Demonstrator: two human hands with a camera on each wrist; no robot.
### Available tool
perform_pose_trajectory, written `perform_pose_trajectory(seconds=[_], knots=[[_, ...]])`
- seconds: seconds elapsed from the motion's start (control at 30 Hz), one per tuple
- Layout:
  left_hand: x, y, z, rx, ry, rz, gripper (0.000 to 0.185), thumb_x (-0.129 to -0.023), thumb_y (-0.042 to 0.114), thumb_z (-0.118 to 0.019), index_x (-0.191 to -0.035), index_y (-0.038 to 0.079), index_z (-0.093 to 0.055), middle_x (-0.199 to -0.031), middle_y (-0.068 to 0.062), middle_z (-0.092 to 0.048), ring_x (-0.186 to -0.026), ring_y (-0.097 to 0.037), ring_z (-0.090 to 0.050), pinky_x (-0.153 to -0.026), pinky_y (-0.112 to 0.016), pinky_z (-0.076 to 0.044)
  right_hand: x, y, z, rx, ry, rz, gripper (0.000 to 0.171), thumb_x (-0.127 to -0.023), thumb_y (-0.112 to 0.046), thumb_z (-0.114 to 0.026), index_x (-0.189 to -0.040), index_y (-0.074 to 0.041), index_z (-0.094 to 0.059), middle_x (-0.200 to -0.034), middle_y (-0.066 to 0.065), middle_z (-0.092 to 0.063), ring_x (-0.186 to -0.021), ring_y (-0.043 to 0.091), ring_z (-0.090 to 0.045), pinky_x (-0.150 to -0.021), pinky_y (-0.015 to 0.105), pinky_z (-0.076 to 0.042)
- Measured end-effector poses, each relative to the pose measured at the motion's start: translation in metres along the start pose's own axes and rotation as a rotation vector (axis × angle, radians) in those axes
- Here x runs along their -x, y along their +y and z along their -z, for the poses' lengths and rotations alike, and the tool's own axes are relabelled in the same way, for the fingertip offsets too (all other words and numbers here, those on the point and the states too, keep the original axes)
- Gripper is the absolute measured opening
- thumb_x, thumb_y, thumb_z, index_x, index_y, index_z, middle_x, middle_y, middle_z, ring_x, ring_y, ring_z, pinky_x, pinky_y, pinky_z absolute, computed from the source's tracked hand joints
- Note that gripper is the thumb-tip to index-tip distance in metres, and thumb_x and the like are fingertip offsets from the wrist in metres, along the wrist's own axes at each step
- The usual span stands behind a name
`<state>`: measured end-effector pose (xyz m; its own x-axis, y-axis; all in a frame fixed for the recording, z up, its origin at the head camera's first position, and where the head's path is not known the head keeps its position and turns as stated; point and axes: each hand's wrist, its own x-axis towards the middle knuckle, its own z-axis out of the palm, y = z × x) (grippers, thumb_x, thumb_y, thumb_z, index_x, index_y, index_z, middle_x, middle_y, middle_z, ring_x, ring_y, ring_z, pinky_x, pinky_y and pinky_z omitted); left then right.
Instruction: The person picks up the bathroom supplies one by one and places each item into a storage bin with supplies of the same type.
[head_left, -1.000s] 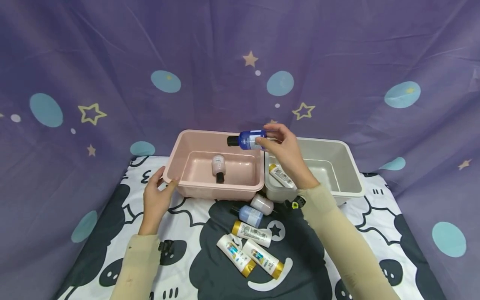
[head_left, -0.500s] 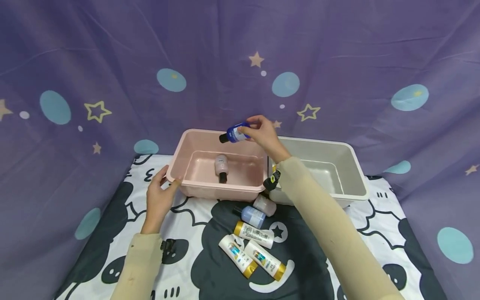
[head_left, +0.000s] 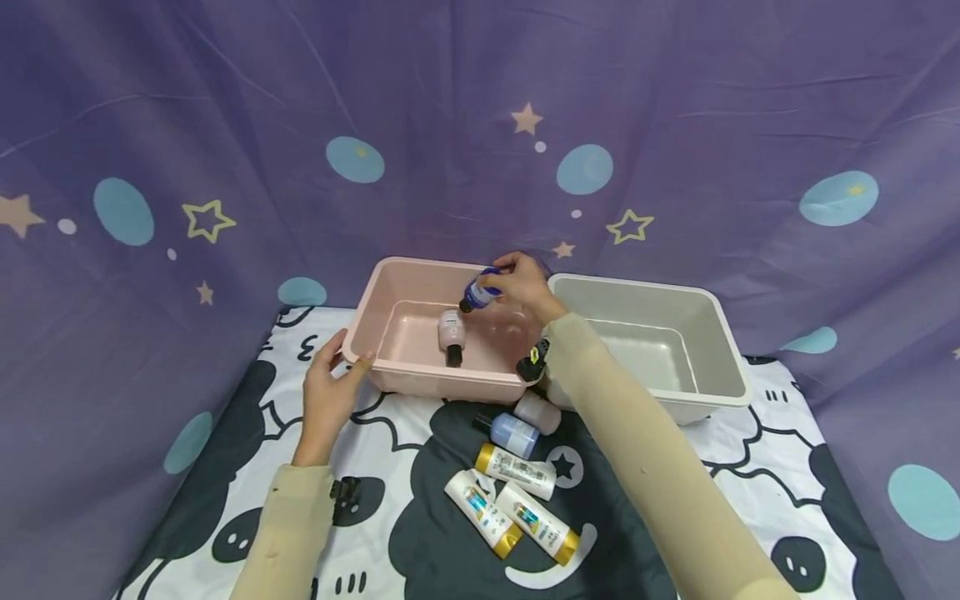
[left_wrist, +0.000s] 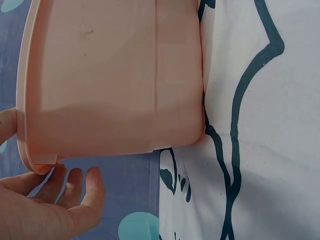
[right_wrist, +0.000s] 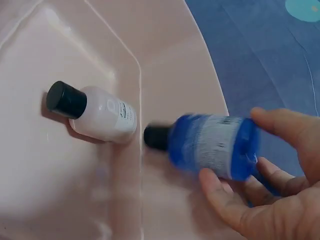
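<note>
The right hand reaches over the pink bin with the blue bottle pinched between thumb and fingertips. The bottle is tilted: its long axis slants down and away from the palm toward the person's left, the black cap at the low end aimed into the bin, the base tucked in against the fingers. In the right wrist view the bottle sticks out past the fingertips, thumb under it and fingers curled over the far end, with the cap hanging just above the bin's inner wall and floor. It is blurred there, so I cannot read the label.

Below and just beyond the cap, a pale bottle lies on its side on the bin floor, its black cap pointing toward the person. The two bottles are close but not touching.

The left hand rests at the bin's near left corner, thumb on the rim, fingers straight and loose along the outside wall; it grips nothing.

To the right of the reaching hand stands a grey bin, against the pink one. Nearer the person, under the right forearm, more small bottles and tubes lie on the patterned cloth.
</note>
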<state>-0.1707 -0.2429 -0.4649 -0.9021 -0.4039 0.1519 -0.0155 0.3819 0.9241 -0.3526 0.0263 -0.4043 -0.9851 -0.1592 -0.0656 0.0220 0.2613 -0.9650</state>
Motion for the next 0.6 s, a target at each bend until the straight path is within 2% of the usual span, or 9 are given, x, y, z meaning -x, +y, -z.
perform_pose_trajectory(seconds=[0.1,0.2,0.3,0.33,0.43,0.6], knots=[[0.0,0.0,-0.002,0.013,-0.004,-0.004,0.065,-0.095,0.023,-0.071,-0.151,0.004,-0.043,-0.15,-0.015,-0.044,-0.133,-0.03,-0.044,-0.102,-0.046,-0.047,0.002,-0.002,0.001,-0.069,0.015,0.0,0.038,-0.085,0.0,-0.074,-0.118,0.011,-0.058,-0.094,0.013,-0.063,-0.098,0.039,-0.065,-0.075,0.039,-0.061],[-0.001,0.0,-0.003,0.014,-0.002,-0.003,0.064,-0.095,0.023,-0.071,-0.15,0.004,-0.044,-0.149,-0.016,-0.044,-0.132,-0.031,-0.044,-0.102,-0.047,-0.047,0.006,-0.008,0.003,-0.158,0.012,-0.002,0.035,-0.088,0.004,-0.068,-0.12,0.014,-0.057,-0.089,0.01,-0.06,-0.091,0.039,-0.066,-0.074,0.038,-0.061],[-0.001,0.0,-0.004,0.007,0.008,-0.002,0.065,-0.095,0.023,-0.071,-0.15,0.004,-0.044,-0.149,-0.015,-0.045,-0.132,-0.03,-0.045,-0.101,-0.046,-0.048,0.013,-0.019,0.008,-0.177,-0.011,0.021,0.035,-0.09,0.002,-0.067,-0.122,0.013,-0.057,-0.091,0.01,-0.062,-0.077,0.025,-0.065,-0.074,0.039,-0.061],[-0.001,0.0,-0.003,0.005,0.009,-0.002,0.065,-0.095,0.024,-0.071,-0.15,0.004,-0.044,-0.149,-0.015,-0.045,-0.132,-0.03,-0.045,-0.101,-0.046,-0.048,0.018,-0.023,0.011,-0.176,-0.019,0.037,0.035,-0.091,0.0,-0.067,-0.122,0.013,-0.057,-0.092,0.011,-0.063,-0.072,0.02,-0.063,-0.072,0.038,-0.061],[0.0,0.0,-0.003,0.0,0.012,-0.002,0.065,-0.095,0.026,-0.071,-0.151,0.005,-0.044,-0.15,-0.015,-0.045,-0.132,-0.03,-0.045,-0.101,-0.046,-0.048,0.036,-0.037,0.022,-0.176,-0.051,0.103,0.034,-0.094,-0.004,-0.067,-0.123,0.011,-0.058,-0.099,0.015,-0.065,-0.072,0.018,-0.063,-0.072,0.037,-0.061],[0.002,0.001,-0.002,-0.015,0.013,0.01,0.069,-0.095,0.036,-0.07,-0.151,0.006,-0.043,-0.15,-0.014,-0.044,-0.133,-0.03,-0.045,-0.101,-0.046,-0.048,0.074,-0.047,0.044,-0.152,-0.056,0.25,0.031,-0.095,-0.01,-0.068,-0.121,0.006,-0.062,-0.105,0.023,-0.067,-0.08,0.023,-0.066,-0.073,0.035,-0.06]])
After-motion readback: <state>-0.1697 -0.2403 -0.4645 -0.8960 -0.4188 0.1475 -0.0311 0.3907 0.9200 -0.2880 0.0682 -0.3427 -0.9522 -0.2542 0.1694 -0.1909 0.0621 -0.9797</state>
